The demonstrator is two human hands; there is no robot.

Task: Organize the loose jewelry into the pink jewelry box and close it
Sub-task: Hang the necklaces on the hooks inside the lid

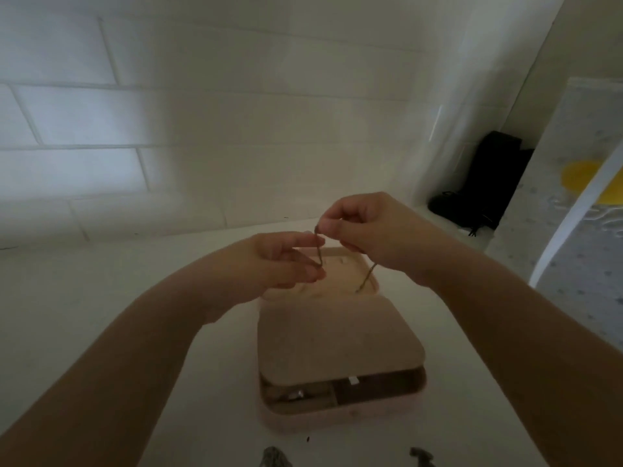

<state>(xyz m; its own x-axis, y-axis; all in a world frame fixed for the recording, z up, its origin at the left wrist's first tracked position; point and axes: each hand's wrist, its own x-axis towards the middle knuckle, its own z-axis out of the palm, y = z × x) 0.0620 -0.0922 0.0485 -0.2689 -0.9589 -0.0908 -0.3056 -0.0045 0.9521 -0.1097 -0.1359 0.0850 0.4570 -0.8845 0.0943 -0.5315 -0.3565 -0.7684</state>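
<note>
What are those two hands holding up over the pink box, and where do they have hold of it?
A thin chain. The right hand pinches its top end; the left hand pinches it lower down. Another strand dangles toward the box.

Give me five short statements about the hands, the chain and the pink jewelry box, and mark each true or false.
1. Both hands hold the thin gold chain above the open pink jewelry box. True.
2. The box is closed. False: its lid is open, and an inner flap covers most of the tray.
3. The right hand pinches the chain's upper end higher than the left hand. True.
4. The chain lies flat on the white countertop. False: it hangs from the fingers, and its free end dangles over the far part of the box.
5. No loose pieces remain outside the box. False: two small dark items lie on the countertop at the near edge of the view.
</note>
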